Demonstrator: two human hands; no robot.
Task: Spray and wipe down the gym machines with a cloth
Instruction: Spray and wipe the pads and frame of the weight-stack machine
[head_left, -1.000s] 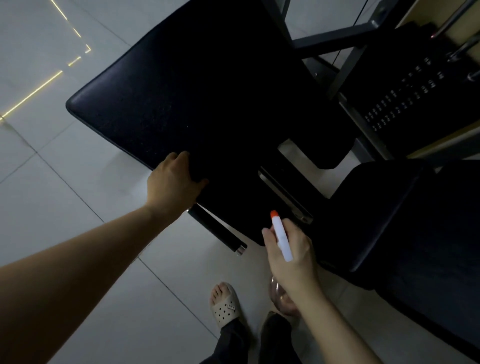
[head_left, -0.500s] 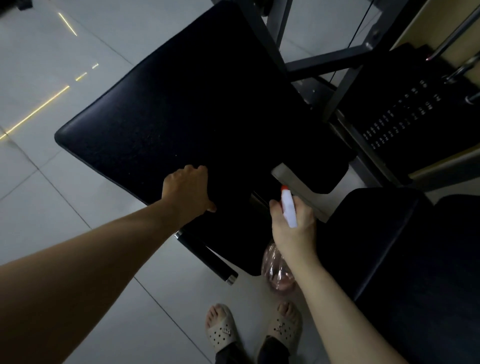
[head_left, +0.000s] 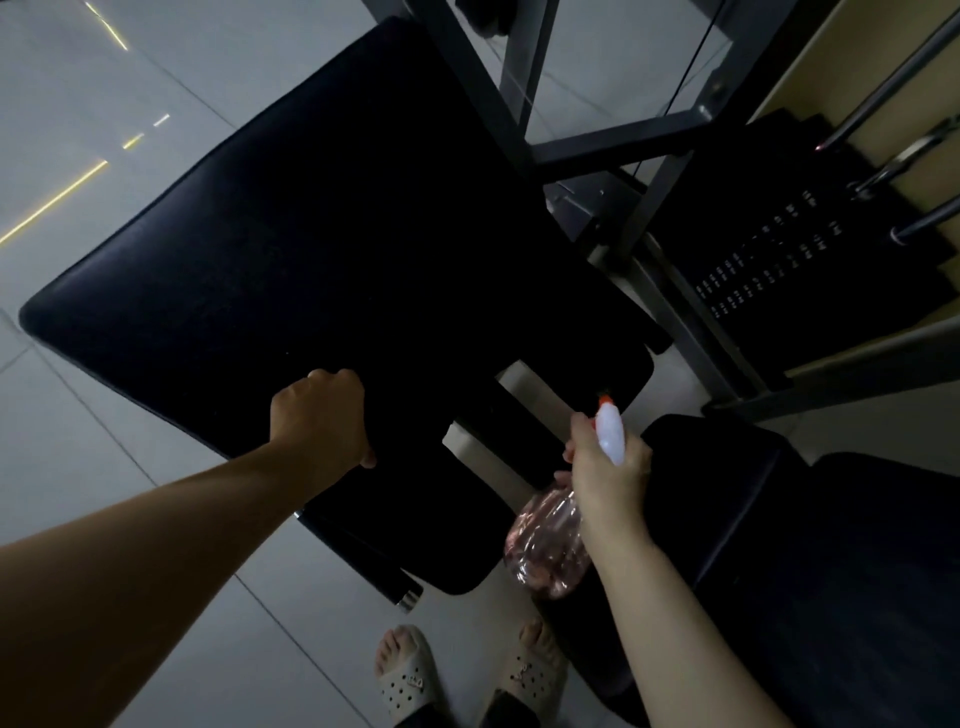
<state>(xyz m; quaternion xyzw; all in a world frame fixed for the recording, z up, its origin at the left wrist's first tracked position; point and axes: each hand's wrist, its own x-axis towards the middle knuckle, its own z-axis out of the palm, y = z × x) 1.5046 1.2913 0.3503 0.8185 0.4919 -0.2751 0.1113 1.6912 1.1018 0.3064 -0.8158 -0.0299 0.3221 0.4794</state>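
A large black padded seat (head_left: 311, 249) of the gym machine fills the middle of the head view. My left hand (head_left: 319, 418) rests at its near edge, fingers curled round a dark cloth (head_left: 415, 499) that hangs below the pad and is hard to tell apart from it. My right hand (head_left: 608, 470) grips a spray bottle by the neck. The white sprayer head (head_left: 610, 434) with its orange nozzle points at the pad's near right corner. The clear pinkish bottle body (head_left: 548, 551) hangs under my wrist.
A black handle with a chrome end (head_left: 384, 577) sticks out under the pad. A grey steel frame (head_left: 613, 140) and a weight stack (head_left: 769, 260) stand at the back right. Another black pad (head_left: 831, 571) lies at the right. My sandalled feet (head_left: 467, 675) stand on grey floor tiles (head_left: 78, 467).
My right hand lifted the spray bottle up toward the pad's near corner. My left hand slid a little along the pad's near edge. My feet came together.
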